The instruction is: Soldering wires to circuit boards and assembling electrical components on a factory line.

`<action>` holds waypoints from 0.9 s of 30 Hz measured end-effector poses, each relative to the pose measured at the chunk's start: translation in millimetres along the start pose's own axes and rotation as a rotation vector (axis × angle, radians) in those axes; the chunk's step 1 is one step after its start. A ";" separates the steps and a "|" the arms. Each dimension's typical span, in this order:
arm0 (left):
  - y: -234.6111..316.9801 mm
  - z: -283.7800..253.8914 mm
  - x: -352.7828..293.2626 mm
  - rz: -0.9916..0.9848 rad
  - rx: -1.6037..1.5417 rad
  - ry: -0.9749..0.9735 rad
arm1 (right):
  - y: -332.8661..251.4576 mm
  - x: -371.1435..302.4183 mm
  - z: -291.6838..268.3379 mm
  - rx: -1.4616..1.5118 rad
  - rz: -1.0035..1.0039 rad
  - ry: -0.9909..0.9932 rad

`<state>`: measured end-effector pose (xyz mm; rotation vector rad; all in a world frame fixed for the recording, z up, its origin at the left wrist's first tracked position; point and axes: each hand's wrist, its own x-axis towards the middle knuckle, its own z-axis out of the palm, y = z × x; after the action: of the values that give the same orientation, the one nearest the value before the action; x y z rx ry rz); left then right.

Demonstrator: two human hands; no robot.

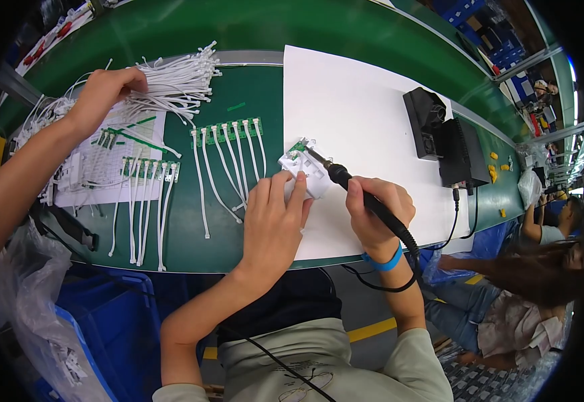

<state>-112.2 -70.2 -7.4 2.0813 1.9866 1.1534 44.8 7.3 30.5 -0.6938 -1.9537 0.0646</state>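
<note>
My right hand [382, 211] is closed around a soldering iron [366, 195], its tip pointing up and left. That tip is at a small green circuit board [298, 147] on a white plastic block [315, 181]. My left hand [272, 218] grips the near-left side of the block, fingertips on top of it. Whether the tip touches the board is too small to tell. Left of my left hand lies a row of joined green circuit boards [228, 132] with white cables [235, 167] running toward me.
A co-worker's hand [108, 90] reaches over a bundle of white cables [181, 77] at far left. Another cabled board row [150, 169] lies near a printed sheet [91, 191]. A black soldering station [463, 154] stands right on white paper [345, 87], its cord hanging over the edge.
</note>
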 end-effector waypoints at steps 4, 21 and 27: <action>-0.1 0.0 0.3 -0.002 -0.004 -0.002 | 2.7 -1.2 -1.2 0.005 -0.009 -0.020; 4.3 -3.7 2.4 0.004 -0.018 -0.022 | 87.1 25.8 -97.1 -0.193 0.292 0.687; 5.5 -5.1 2.7 0.005 -0.013 -0.058 | 124.4 32.8 -114.6 -0.101 0.448 0.613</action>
<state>-110.5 -71.2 0.3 2.0893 1.9450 1.0902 185.5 98.5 70.3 -1.0655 -1.2022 0.0223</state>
